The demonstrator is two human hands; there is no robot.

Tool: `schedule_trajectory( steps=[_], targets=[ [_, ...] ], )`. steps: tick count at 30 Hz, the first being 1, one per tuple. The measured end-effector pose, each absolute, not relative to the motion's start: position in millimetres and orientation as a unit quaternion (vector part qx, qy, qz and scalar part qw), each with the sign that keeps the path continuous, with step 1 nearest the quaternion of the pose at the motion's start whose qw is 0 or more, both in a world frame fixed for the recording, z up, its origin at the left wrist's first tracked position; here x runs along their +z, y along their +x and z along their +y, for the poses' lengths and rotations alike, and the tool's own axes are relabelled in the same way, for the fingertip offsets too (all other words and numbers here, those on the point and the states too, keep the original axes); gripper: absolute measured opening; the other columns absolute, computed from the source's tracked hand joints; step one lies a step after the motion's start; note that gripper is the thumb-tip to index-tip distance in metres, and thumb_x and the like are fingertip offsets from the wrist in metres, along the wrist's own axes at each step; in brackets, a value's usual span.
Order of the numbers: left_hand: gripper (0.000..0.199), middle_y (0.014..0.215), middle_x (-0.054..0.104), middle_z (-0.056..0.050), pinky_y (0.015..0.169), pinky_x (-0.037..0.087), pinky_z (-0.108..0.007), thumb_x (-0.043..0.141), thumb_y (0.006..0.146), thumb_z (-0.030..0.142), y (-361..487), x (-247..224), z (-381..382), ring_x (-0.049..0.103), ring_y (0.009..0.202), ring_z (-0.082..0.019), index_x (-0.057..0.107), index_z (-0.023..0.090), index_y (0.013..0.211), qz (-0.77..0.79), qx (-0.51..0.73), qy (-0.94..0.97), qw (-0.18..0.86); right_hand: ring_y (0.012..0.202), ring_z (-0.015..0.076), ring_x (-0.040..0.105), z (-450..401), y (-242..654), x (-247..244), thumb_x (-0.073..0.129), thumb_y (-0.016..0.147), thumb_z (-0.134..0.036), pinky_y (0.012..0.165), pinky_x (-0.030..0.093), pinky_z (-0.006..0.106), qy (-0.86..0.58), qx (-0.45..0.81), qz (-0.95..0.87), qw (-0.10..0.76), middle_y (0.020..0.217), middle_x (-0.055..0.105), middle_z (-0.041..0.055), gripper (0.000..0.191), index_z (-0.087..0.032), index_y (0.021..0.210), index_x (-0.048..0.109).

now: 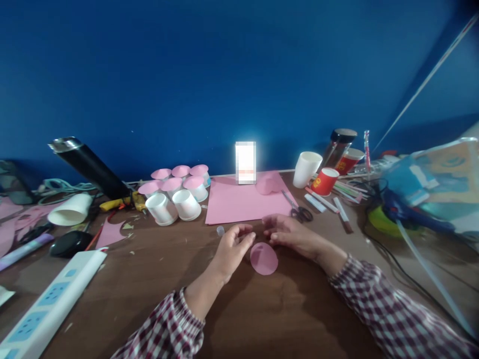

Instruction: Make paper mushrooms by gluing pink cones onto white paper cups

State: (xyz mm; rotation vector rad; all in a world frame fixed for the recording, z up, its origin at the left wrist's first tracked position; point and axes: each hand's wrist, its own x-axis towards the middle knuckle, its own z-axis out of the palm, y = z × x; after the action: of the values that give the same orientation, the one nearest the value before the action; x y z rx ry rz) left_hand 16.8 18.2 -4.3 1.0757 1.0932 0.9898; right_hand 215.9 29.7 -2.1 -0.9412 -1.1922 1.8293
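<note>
A round pink paper disc [264, 259] lies on the brown table [262, 314], between and a little below my hands. My left hand [234, 249] is just left of the disc, its fingers curved and apart with nothing visible in them. On the other side, my right hand [290, 233] hovers above right of the disc, fingers spread and holding nothing. Behind them lies a pink paper sheet [235, 199] with a pink round piece [268, 185] on it. Scissors [301, 213] rest at its right edge. A small clear cap [220, 231] sits beside my left hand.
White cups [161, 209], several topped with pink discs, stand at the back left. A power strip [52, 299], tipped cup [71, 209] and black flask [93, 169] are left. Right are a white cup [307, 169], red cup [325, 181], markers and a glue gun [411, 217].
</note>
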Motion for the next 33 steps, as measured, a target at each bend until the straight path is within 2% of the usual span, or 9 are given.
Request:
schedule_trajectory(
  steps=[6, 12, 17, 21, 26, 33],
  targets=[
    [0.031, 0.100, 0.063, -0.009, 0.085, 0.050, -0.037, 0.065, 0.077, 0.036, 14, -5, 19, 0.062, 0.091, -0.020, 0.059, 0.015, 0.098, 0.475, 0.407, 0.531, 0.572, 0.101, 0.0189, 0.055, 26, 221, 10, 0.064, 0.083, -0.031, 0.081, 0.054, 0.035, -0.370, 0.704, -0.475, 0.376, 0.112, 0.052, 0.0075, 0.031, -0.020, 0.110, 0.055],
    [0.031, 0.098, 0.059, -0.006, 0.076, 0.053, -0.033, 0.066, 0.077, 0.037, 4, 23, 16, 0.058, 0.093, -0.018, 0.058, 0.018, 0.100, 0.470, 0.331, 0.458, 0.679, 0.109, 0.0247, 0.053, 24, 234, 27, 0.063, 0.083, -0.034, 0.083, 0.054, 0.041, -0.336, 0.745, -0.480, 0.320, 0.119, 0.050, 0.0107, 0.034, -0.020, 0.113, 0.055],
    [0.029, 0.100, 0.058, -0.006, 0.078, 0.052, -0.034, 0.068, 0.076, 0.035, 7, 26, 14, 0.058, 0.094, -0.017, 0.058, 0.017, 0.097, 0.453, 0.323, 0.402, 0.727, 0.105, 0.0223, 0.055, 23, 226, 15, 0.061, 0.085, -0.032, 0.084, 0.054, 0.041, -0.330, 0.754, -0.461, 0.332, 0.116, 0.051, 0.0097, 0.030, -0.020, 0.112, 0.056],
    [0.033, 0.106, 0.057, -0.007, 0.084, 0.051, -0.038, 0.071, 0.072, 0.032, 12, 13, 13, 0.058, 0.098, -0.019, 0.058, 0.017, 0.098, 0.447, 0.344, 0.430, 0.705, 0.102, 0.0205, 0.057, 25, 222, 5, 0.063, 0.085, -0.030, 0.085, 0.053, 0.039, -0.331, 0.757, -0.452, 0.335, 0.110, 0.053, 0.0079, 0.029, -0.019, 0.111, 0.057],
    [0.034, 0.107, 0.061, -0.009, 0.091, 0.047, -0.039, 0.073, 0.068, 0.018, 13, 3, 15, 0.059, 0.102, -0.022, 0.058, 0.016, 0.098, 0.439, 0.357, 0.507, 0.650, 0.102, 0.0208, 0.058, 26, 223, 3, 0.063, 0.084, -0.030, 0.087, 0.052, 0.042, -0.323, 0.761, -0.450, 0.337, 0.111, 0.053, 0.0081, 0.029, -0.019, 0.110, 0.056],
    [0.037, 0.093, 0.064, -0.007, 0.082, 0.049, -0.035, 0.071, 0.065, 0.010, 12, -8, 19, 0.061, 0.085, -0.017, 0.058, 0.014, 0.099, 0.444, 0.344, 0.558, 0.611, 0.100, 0.0198, 0.059, 27, 223, 1, 0.064, 0.083, -0.031, 0.085, 0.052, 0.041, -0.323, 0.762, -0.449, 0.336, 0.112, 0.055, 0.0090, 0.032, -0.019, 0.112, 0.056]
  ],
)
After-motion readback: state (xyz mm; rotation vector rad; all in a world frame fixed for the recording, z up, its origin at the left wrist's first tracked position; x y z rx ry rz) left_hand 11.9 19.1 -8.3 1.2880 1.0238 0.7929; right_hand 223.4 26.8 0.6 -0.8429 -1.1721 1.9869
